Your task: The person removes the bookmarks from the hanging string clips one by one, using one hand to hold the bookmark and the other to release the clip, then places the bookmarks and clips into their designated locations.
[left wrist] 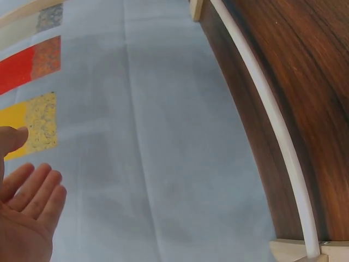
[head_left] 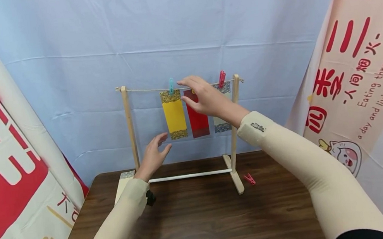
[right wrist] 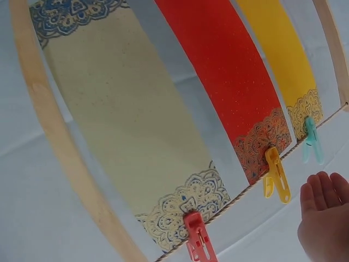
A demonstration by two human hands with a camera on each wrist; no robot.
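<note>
Three paper cards hang from a twine line (head_left: 146, 90): a yellow one (head_left: 174, 115), a red one (head_left: 196, 121) and a cream one (head_left: 221, 120), all with lace-patterned ends. A teal clothespin (head_left: 171, 85) clips the yellow card, a yellow clothespin (right wrist: 278, 176) the red card, and a red clothespin (head_left: 222, 79) the cream card. My right hand (head_left: 204, 96) is in front of the red card, fingers extended near the teal clothespin, holding nothing. Low by the yellow card's bottom end is my left hand (head_left: 154, 154), its fingers relaxed and thumb apart, gripping nothing.
A wooden stand (head_left: 130, 130) carries the line, with a white rod (head_left: 190, 175) joining its feet. One pink clothespin (head_left: 250, 178) lies on the dark wooden table (head_left: 202, 219) at right. Another cream card (head_left: 123, 185) lies at left, partly behind my left forearm.
</note>
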